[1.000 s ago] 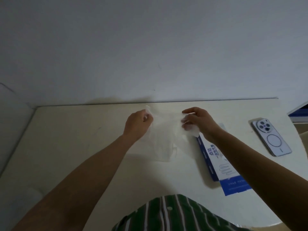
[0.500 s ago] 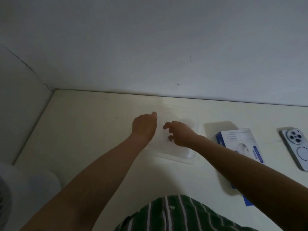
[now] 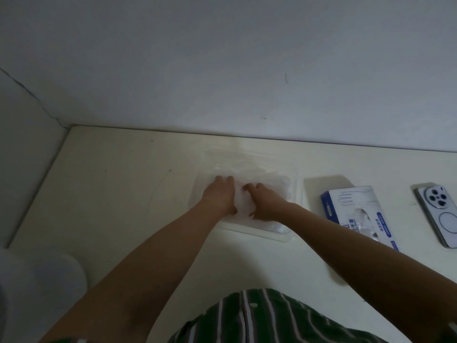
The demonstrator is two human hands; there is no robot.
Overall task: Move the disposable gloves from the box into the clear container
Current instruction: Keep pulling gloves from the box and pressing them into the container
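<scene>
In the middle of the table [image 3: 111, 194], inside the clear container [image 3: 279, 237], we press the disposable gloves [image 3: 272, 180] down. Our left hand [image 3: 220, 194] lies flat with straight fingers. Our right hand [image 3: 264, 201] has bent fingers; whether it pinches, we cannot tell. The thin film may spring back or cling to our palms when lifted. At 3 o'clock the box [image 3: 356, 211] shows a glove outline; its blue lettering is unreadable.

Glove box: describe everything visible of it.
The glove box looks like white cardboard with blue sides, a glove outline drawn on top and a blue printed strip. It lies flat on the table, its top opening showing clear gloves. It sits between the clear container and the phone, apart from both.
</scene>
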